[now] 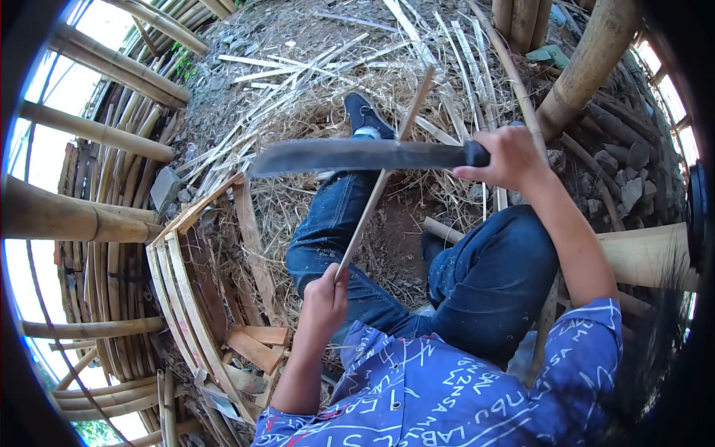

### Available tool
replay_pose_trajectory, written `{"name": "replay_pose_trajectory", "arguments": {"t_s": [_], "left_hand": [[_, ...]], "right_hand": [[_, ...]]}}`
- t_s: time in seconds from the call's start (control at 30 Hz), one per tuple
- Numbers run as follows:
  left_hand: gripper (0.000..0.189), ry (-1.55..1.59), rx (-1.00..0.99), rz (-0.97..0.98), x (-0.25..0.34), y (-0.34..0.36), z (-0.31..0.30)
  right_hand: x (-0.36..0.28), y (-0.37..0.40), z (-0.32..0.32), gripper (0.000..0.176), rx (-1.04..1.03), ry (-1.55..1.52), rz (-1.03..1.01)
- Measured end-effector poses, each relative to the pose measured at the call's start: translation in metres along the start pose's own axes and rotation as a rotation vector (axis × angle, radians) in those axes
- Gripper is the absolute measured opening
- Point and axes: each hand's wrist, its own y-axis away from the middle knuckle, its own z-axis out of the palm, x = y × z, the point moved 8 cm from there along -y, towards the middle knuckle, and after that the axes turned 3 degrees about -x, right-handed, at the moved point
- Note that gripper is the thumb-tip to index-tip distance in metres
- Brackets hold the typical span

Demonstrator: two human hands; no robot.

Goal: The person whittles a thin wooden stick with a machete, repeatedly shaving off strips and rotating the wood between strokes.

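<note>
My right hand (509, 158) is wrapped round the black handle of a machete (328, 156). Its long dark blade points left and lies level across the view. In my left hand (325, 304) I grip the lower end of a thin bamboo strip (363, 223). The strip slants up and to the right, and the blade crosses it about midway, passing over it in this view. Beneath both are my legs in blue jeans (491, 276), bent and spread, with a dark shoe (365, 115) on one foot.
Shavings and split bamboo strips (298, 74) litter the ground ahead. A slatted wooden crate (175, 276) stands at left. Thick bamboo poles (596, 67) rise on the right beside broken stones (633, 182). Stacked bamboo (104, 276) lines the left side.
</note>
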Motion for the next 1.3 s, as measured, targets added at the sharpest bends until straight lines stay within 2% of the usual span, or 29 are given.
{"name": "replay_pose_trajectory", "arguments": {"t_s": [0.1,0.47,0.57,0.67,1.17,1.3], "left_hand": [[0.018,-0.040,-0.028,0.016,-0.012,0.005,0.000],[0.013,-0.025,-0.079,0.018,-0.017,0.010,-0.001],[0.013,0.001,-0.049,0.042,-0.019,0.012,-0.003],[0.014,0.003,-0.061,0.025,-0.019,0.011,-0.005],[0.018,0.013,-0.043,0.018,-0.037,0.010,-0.004],[0.018,0.022,-0.044,-0.038,-0.033,0.010,0.004]], "right_hand": [[0.001,0.004,0.004,0.065,-0.064,0.020,-0.010],[-0.003,0.004,0.000,0.073,0.031,0.005,-0.120],[0.002,0.006,0.004,0.067,-0.056,-0.008,-0.074],[0.003,0.007,0.003,0.074,-0.002,0.025,-0.108],[0.003,0.005,0.001,0.072,-0.062,0.066,-0.092],[-0.009,0.003,0.000,0.071,-0.051,0.070,-0.099]]}}
